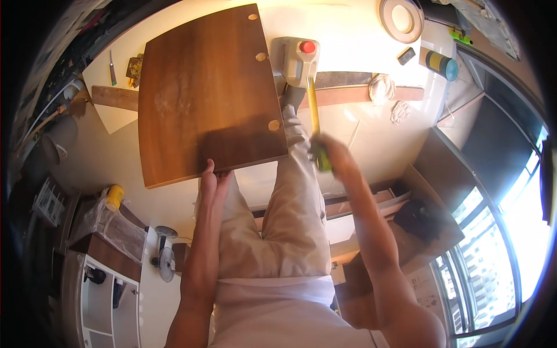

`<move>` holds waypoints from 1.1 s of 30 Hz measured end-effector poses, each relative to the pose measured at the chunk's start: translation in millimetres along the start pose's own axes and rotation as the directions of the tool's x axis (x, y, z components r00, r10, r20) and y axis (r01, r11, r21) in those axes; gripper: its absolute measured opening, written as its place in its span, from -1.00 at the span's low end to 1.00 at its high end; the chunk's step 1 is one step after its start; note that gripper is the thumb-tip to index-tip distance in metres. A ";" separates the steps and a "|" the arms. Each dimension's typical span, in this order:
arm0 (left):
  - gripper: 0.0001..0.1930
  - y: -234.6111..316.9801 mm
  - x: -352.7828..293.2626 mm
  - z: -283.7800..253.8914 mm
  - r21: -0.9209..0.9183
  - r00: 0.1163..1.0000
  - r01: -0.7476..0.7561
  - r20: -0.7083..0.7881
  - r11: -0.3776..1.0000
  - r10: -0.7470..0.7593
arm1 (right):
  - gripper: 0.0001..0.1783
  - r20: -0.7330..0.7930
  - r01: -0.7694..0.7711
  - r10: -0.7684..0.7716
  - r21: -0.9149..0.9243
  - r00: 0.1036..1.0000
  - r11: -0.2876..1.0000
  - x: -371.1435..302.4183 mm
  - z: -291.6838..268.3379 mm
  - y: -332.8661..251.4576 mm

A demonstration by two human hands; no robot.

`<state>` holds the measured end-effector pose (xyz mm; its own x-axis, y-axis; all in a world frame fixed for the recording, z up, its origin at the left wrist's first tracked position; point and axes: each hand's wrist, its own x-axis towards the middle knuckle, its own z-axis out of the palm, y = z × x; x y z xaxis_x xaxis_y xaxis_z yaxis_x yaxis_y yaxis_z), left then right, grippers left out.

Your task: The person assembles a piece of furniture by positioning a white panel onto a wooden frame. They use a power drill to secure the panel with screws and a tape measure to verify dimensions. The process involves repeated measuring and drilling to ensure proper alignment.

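A brown wood-grain panel [203, 87], like a cabinet door, is tilted in front of me, with three round holes along its right edge. My left hand [216, 177] grips its near edge, thumb on top and fingers underneath. To the right of the panel, my right hand [338, 155] is closed around a tape measure [322, 160] with a green case, both smeared by motion. The tape's yellow blade [313, 107] extends away from me toward a pale plastic jug [295, 62] with a red cap. Whether the blade touches the jug I cannot tell.
Wooden strips [400, 94], a crumpled cloth [382, 89] and a teal-ended cylinder [442, 65] lie at the far right. A knife-like tool [112, 68] is left of the panel. Behind on the left are a fan [166, 262] and yellow container [115, 196]; an open cabinet box [429, 226] stands at right.
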<state>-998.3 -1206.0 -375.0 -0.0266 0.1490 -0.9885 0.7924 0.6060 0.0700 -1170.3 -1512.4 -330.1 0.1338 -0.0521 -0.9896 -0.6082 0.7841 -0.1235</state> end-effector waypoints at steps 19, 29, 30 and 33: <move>-0.39 0.5 0.4 -1.8 0.122 0.998 0.063 -0.011 0.991 -0.062 | -0.67 -0.219 -0.325 0.310 -0.035 0.925 0.945 -53.0 96.6 52.8; -0.39 -1.5 -4.4 3.3 0.126 0.999 0.050 0.000 0.991 -0.051 | -0.65 -0.390 -0.238 0.133 -0.234 0.911 0.943 -29.5 89.7 92.9; -0.39 -1.5 -5.2 3.3 0.119 0.999 0.048 0.019 0.992 -0.050 | -0.65 -0.398 -0.242 0.123 -0.263 0.909 0.934 -29.1 90.1 91.1; -0.40 0.1 -5.3 5.7 0.140 0.998 0.059 -0.025 0.988 -0.056 | -0.62 -0.463 -0.296 0.119 -0.333 0.879 0.895 -33.3 96.4 83.7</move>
<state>-994.6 -1211.2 -370.6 -0.0863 0.1339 -0.9872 0.8668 0.4986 -0.0082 -1150.2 -1385.4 -300.4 -0.3167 -0.2385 -0.9181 -0.8444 0.5117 0.1584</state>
